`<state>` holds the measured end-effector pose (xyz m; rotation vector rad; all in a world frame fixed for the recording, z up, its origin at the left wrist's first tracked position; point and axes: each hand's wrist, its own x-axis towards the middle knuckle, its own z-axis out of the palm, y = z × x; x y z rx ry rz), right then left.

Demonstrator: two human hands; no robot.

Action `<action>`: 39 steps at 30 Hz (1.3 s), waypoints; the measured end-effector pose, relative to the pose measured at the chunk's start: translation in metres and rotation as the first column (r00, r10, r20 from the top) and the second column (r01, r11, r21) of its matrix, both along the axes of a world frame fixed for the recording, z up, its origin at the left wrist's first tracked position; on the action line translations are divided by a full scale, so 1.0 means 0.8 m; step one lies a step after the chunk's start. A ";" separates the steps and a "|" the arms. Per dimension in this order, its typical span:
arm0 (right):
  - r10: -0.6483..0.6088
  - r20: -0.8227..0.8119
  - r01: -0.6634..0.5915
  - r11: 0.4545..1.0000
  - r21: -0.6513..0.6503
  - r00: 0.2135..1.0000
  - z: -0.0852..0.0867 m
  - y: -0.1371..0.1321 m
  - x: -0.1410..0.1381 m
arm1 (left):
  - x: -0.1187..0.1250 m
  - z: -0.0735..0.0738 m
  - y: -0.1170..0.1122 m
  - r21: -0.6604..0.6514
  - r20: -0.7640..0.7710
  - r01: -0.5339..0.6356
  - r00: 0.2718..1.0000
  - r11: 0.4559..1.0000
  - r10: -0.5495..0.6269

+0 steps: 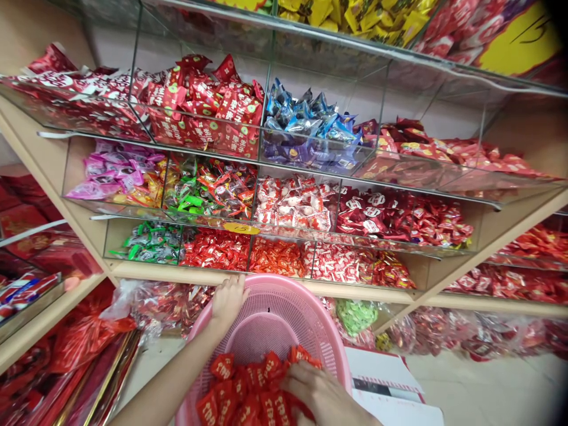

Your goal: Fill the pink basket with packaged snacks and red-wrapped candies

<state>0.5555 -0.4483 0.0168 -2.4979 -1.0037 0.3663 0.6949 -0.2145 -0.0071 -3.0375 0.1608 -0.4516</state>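
A pink plastic basket (284, 302) sits low in front of me, its mesh wall tilted toward the shelves. My left hand (227, 300) grips its far-left rim with curled fingers. Inside lie several red wrapped candies (242, 384) in a heap. My right hand (322, 393) rests on that heap, fingers bent over the red packets; whether it grasps any is unclear.
Clear-fronted shelf bins (284, 171) hold red, purple, green, blue and white wrapped sweets in three tiers. A yellow price tag (241, 228) sits on the lowest tier's rim. Bagged candy lies under the shelf. White papers (390, 384) are at the lower right; red goods stack at the left.
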 end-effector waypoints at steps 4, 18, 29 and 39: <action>0.014 0.019 -0.013 0.998 -0.056 1.000 0.007 0.001 -0.003 | 0.000 -0.001 0.001 0.019 0.020 0.006 1.000 1.000 -0.007; 0.104 0.132 -0.074 0.974 -0.213 0.986 0.015 -0.003 -0.002 | 0.001 -0.002 0.001 0.032 0.025 0.001 1.000 1.000 -0.002; -0.015 -0.049 0.009 0.993 -0.118 0.999 0.025 -0.001 0.004 | -0.001 0.003 0.000 -0.004 -0.026 -0.013 1.000 1.000 0.013; -0.036 -0.188 0.009 0.990 -0.144 0.982 0.005 0.045 0.082 | -0.002 0.003 0.002 -0.029 -0.014 -0.005 1.000 1.000 0.005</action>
